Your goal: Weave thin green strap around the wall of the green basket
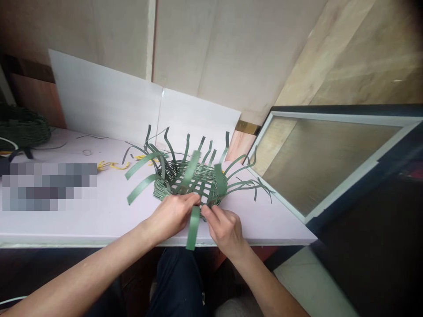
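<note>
A partly woven green basket (160,192) sits on the table near its front edge, its open lattice base showing inside the wall of thin strands. Flat green strips stick up and outward all round the rim. My left hand (176,213) is closed on the near rim, fingertips pinched at the weave. Just to its right, my right hand (226,226) pinches the same rim with thumb and fingers. Between the two hands a wide green strip (193,229) bends down over the table edge. Any thin strand inside my fingers is too small to make out.
The pale table (109,220) runs left, with yellow twine (114,166) and loose strands behind the basket. Another dark green woven basket (24,127) stands far left, beside a blurred-out patch. White boards (109,97) lean at the back; a framed panel (330,163) stands right.
</note>
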`<state>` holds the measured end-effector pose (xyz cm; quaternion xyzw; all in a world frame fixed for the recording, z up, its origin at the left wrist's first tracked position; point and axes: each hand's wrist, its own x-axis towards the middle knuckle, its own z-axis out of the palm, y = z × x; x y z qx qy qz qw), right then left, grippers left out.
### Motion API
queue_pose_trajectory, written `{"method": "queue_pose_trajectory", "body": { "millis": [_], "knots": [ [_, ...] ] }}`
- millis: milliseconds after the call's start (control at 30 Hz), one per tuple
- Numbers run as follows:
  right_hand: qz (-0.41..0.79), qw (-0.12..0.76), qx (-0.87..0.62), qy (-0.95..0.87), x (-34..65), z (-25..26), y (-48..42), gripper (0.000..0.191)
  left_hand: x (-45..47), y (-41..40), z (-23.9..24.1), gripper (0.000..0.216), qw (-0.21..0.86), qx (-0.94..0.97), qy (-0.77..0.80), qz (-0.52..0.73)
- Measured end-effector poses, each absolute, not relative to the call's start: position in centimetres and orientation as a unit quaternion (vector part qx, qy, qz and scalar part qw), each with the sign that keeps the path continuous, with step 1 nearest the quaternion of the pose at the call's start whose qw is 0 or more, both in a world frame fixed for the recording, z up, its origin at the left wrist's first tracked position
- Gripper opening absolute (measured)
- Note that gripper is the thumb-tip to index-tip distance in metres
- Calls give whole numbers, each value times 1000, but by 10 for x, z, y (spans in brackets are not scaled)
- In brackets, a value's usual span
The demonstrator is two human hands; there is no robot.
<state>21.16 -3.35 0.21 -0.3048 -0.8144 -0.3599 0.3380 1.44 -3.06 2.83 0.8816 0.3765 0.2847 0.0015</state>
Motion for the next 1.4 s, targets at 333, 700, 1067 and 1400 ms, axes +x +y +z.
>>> {"method": "queue_pose_trajectory", "body": {
  "millis": [333,700,1067,1400],
  "knots": [
    [-351,319,-353,-806,210,3,-45,11,11,-31,5,17,34,857,341,385],
    [-245,319,-551,-731,228,14,-96,27,14,-29,7,14,-10,849,336,408],
    [-302,363,-479,-740,236,35,-73,27,9,-27,15,17,-18,866,304,398],
    [-399,300,-461,-733,237,71,-112,29,20,-31,12,24,-33,838,363,406]
  ]
}}
